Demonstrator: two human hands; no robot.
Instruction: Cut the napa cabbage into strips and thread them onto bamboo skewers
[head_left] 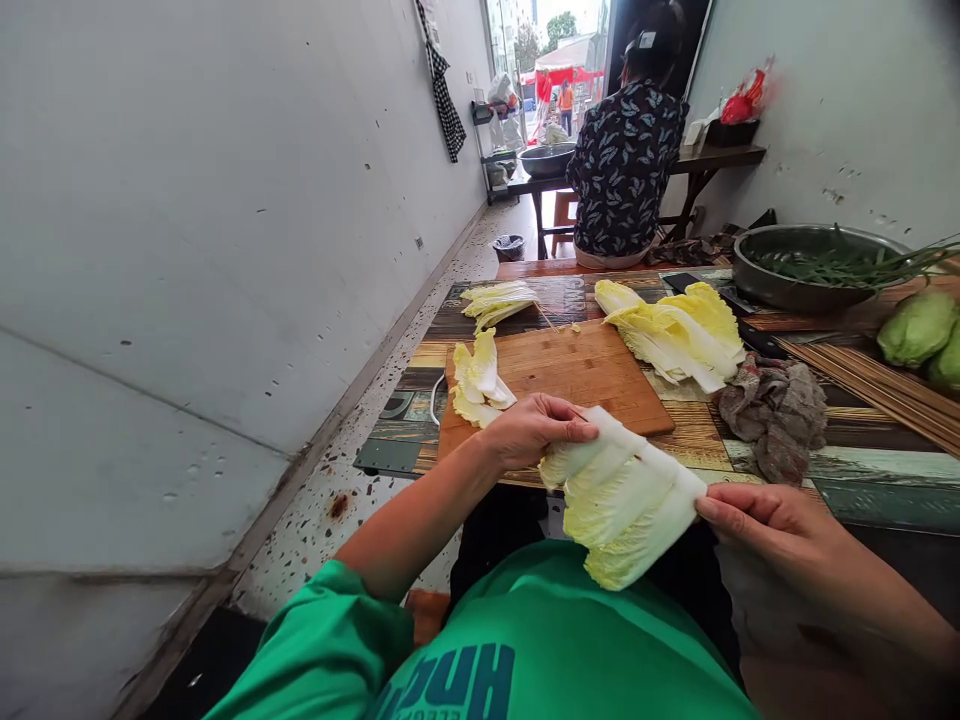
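Observation:
Several napa cabbage leaves hang in an overlapping row between my two hands, over my lap at the table's near edge. My left hand is closed, pinching the white stem end at the upper left of the row. At the opposite end, my right hand grips the lower right corner between thumb and fingers. Whether a stick runs through the leaves is hard to make out. Just beyond my left hand lies a wooden cutting board, with loose cabbage leaves on its left side.
More cabbage leaves lie in a pile and a bunch past the board. To the right are a crumpled rag, thin wooden skewers, green vegetables and a metal basin of greens. A person sits ahead, back turned.

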